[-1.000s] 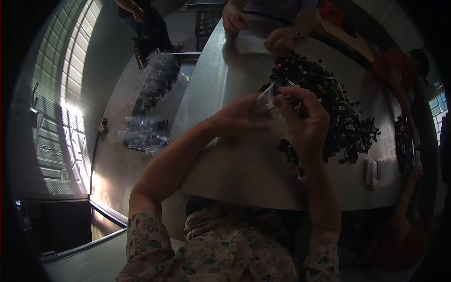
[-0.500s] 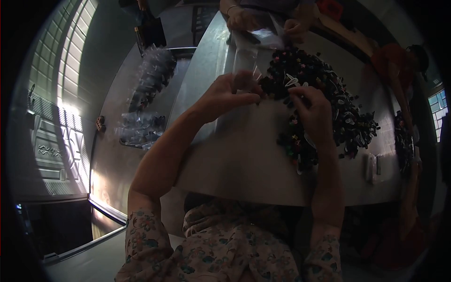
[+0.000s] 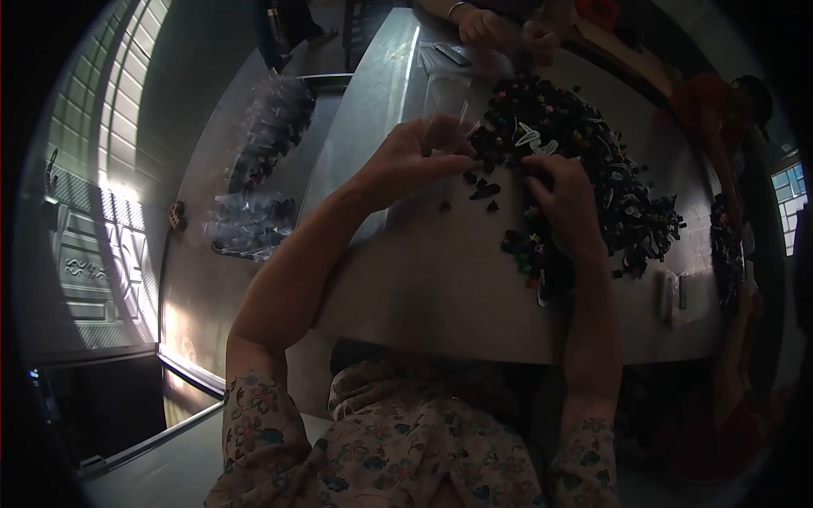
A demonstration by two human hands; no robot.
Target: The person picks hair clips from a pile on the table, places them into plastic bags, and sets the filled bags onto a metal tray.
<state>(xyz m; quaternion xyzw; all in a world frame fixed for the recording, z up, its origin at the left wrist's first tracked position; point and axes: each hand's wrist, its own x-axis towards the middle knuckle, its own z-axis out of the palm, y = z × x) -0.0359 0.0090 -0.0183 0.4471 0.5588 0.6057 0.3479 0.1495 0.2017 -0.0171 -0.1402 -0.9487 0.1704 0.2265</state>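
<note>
In the head view, a pale worktop (image 3: 440,296) spreads before the wearer, whose floral sleeves (image 3: 262,423) reach in over its near edge. A broad heap of small dark hair clips (image 3: 627,203), dotted with coloured stars, covers much of the worktop's right half, running from near the far edge down towards the near edge. Pale snap clips (image 3: 529,137) lie in the heap just above the right hand (image 3: 566,193).

The left hand (image 3: 423,157) is held over the middle of the worktop, fingers bent and thumb extended towards the heap, with a gap between thumb and fingers. A clear plastic bag (image 3: 446,97) lies against its fingers and extends towards the far edge; whether they grip it I cannot tell. The right hand is bent at the heap's left side, thumb near the curled fingers; whether they pinch a clip is hidden. A few loose dark clips (image 3: 483,190) lie between the two hands.

At the far edge, a co-worker's hands (image 3: 483,30) are partly blurred. A small clear packet (image 3: 675,296) lies near the right edge, below the heap. Beyond the left edge, a tray (image 3: 326,110) carries filled clear bags (image 3: 252,222).
</note>
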